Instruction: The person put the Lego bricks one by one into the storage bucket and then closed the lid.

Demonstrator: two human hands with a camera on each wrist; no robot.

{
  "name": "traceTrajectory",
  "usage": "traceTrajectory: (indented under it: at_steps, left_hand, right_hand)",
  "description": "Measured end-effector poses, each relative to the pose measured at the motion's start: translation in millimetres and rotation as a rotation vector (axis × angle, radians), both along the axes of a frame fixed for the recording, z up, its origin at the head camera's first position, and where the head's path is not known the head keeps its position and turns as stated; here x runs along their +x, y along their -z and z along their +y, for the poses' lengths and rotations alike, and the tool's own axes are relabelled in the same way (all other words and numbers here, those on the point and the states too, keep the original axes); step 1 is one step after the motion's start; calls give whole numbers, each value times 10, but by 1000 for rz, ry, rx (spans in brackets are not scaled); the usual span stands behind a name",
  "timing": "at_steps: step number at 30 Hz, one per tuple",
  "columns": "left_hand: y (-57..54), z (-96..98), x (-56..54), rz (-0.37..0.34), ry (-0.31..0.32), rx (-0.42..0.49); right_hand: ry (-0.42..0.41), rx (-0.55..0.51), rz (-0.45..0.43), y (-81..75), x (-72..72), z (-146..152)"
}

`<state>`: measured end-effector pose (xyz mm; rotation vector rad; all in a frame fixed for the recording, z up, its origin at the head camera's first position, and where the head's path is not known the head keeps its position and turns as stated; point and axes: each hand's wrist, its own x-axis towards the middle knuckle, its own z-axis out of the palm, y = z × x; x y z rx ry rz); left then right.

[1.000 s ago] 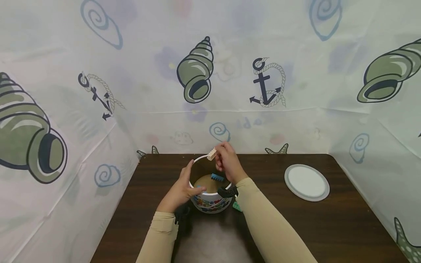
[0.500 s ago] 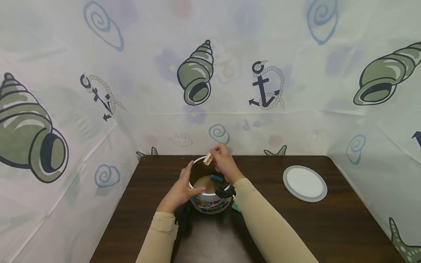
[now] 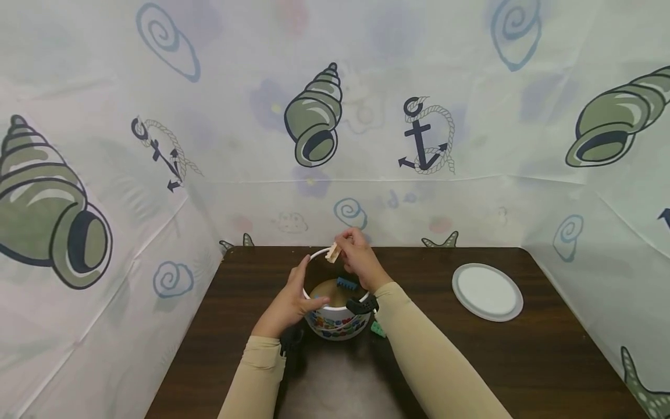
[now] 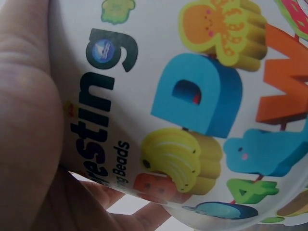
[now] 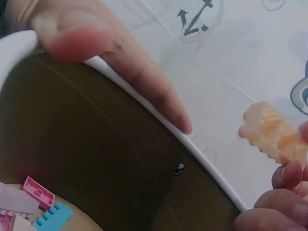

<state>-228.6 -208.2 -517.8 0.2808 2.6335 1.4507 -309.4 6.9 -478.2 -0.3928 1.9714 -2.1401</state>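
Observation:
A white printed bucket point(image 3: 337, 333) stands at the middle of the table. My left hand point(image 3: 285, 308) grips its left side, thumb over the front rim and fingers along the outer wall. Above the far rim, my right hand point(image 3: 361, 259) pinches a peach toy building brick point(image 3: 333, 253) by one end. In the right wrist view that brick point(image 5: 274, 132) shows studs along one edge. Down in the bucket lie a blue brick point(image 5: 53, 217), a pink brick point(image 5: 39, 192) and a pale lilac brick point(image 5: 18, 198). My right arm hides part of the bucket's right rim.
A green piece point(image 3: 378, 330) lies on the table right of the bucket, partly behind my right sleeve. Farther right, a round white lid or plate point(image 3: 487, 291) rests on the dark wooden table point(image 3: 429, 343). A patterned cloth point(image 3: 366, 139) hangs behind and at the sides.
My right hand has shifted slightly left with the peach brick, which has turned and sits a little lower at the rim. The left hand keeps its hold on the bucket.

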Motion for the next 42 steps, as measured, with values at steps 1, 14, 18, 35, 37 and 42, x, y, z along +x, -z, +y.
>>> traceTrajectory:
  at_steps: [1, 14, 18, 35, 37, 42]
  left_hand:
    - [-3, 1, -5, 4, 2, 5]
    - [49, 16, 1, 10, -6, 61]
    - [53, 14, 8, 13, -10, 57]
    - [5, 0, 27, 7, -14, 41]
    - [1, -10, 34, 2, -13, 41]
    - [0, -25, 34, 1, -6, 52]
  right_hand:
    - [2, -8, 9, -3, 1, 5]
    - [-15, -26, 33, 18, 23, 36]
    - [-26, -34, 25, 8, 33, 34]
    - [3, -433, 278, 67, 248, 289]
    - [55, -415, 293, 124, 339, 360]
    - [112, -382, 257, 310, 590, 593]
